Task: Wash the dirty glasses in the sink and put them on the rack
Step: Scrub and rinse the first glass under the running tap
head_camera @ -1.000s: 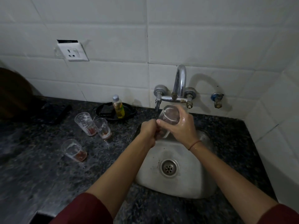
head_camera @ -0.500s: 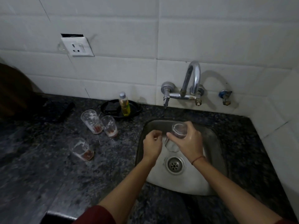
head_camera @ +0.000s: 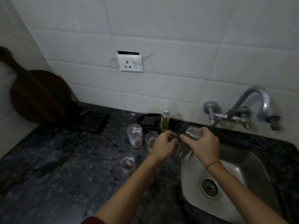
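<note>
My right hand (head_camera: 204,145) has its fingers wrapped round a clear glass (head_camera: 191,139), holding it tilted over the left edge of the sink (head_camera: 252,160), probably so drips fall in the basin. My left hand (head_camera: 163,147) hovers just beside it, fingers loosely curled and empty, ready to help. Three dirty glasses (head_camera: 134,136) wait on the dark surface (head_camera: 64,159) to the left, near the soap bottle (head_camera: 165,121). I see no rack.

Dark granite counter (head_camera: 64,167), three dirty glasses (head_camera: 134,137), black tray (head_camera: 146,122), inset sink (head_camera: 252,172)
</note>
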